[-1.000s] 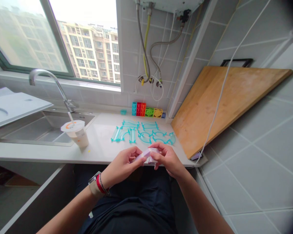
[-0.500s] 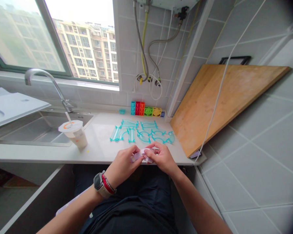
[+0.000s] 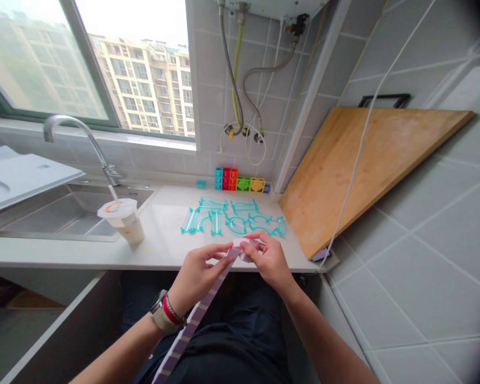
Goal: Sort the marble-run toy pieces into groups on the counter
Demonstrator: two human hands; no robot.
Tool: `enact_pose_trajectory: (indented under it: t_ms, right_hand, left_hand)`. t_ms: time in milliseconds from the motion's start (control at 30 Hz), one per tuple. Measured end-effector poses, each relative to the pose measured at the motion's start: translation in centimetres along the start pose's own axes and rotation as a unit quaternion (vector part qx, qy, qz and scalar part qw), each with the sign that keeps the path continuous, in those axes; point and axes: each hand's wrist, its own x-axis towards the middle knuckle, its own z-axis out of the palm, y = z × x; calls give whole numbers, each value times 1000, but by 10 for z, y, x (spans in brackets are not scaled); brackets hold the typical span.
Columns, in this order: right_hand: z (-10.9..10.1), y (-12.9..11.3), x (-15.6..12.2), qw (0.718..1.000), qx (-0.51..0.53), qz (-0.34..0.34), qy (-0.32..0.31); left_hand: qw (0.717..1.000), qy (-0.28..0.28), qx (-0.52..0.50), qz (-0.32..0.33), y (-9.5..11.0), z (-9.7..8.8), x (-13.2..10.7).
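A long purple strip with pale crosswise stripes [image 3: 199, 312] slants from the counter's front edge down past my left wrist and across my lap. Its upper end is bent into a small, pale pink-purple folded bundle. My right hand [image 3: 271, 262] grips this bundle between thumb and fingers, which partly cover it. Just below the bend, my left hand [image 3: 200, 273] pinches the strip between thumb and fingertips. Both hands are just above the front edge of the white counter [image 3: 164, 256]. Several clear turquoise plastic track-like pieces [image 3: 236, 224] lie flat on the counter beyond my hands.
Coloured plastic blocks [image 3: 229, 179] stand along the wall. To the left, a lidded cup with a straw [image 3: 127, 226] is near the sink [image 3: 74, 210] and faucet [image 3: 78, 122]. A wooden board [image 3: 368, 160] leans on the right wall, with a white cable [image 3: 360, 144] hanging across it.
The strip's long part has come into view, now stretching down across my lap. My left hand has shifted slightly and its fingers are straighter. My right hand keeps hold of the bundle.
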Motion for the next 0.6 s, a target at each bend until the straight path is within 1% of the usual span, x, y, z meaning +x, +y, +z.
enact_pose_trajectory:
  t_ms: [100, 167, 333, 433, 533, 600]
  right_hand:
    - [4, -3, -4, 1000, 5, -7, 13]
    - [5, -7, -5, 1000, 27, -3, 9]
    - [-4, -19, -3, 989, 127, 45, -60]
    - [-10, -24, -1, 989, 117, 44, -81]
    - [-13, -26, -2, 986, 117, 44, -107]
    - [-13, -28, -2, 986, 125, 41, -104]
  left_hand:
    - [999, 43, -1, 21, 0, 7, -4]
    - [998, 50, -14, 26, 4, 8, -5]
    - [998, 38, -57, -12, 11, -1, -1]
    - [996, 22, -85, -20, 14, -5, 1]
    - [994, 11, -109, -17, 14, -4, 2]
    - [992, 8, -124, -12, 13, -2, 2]
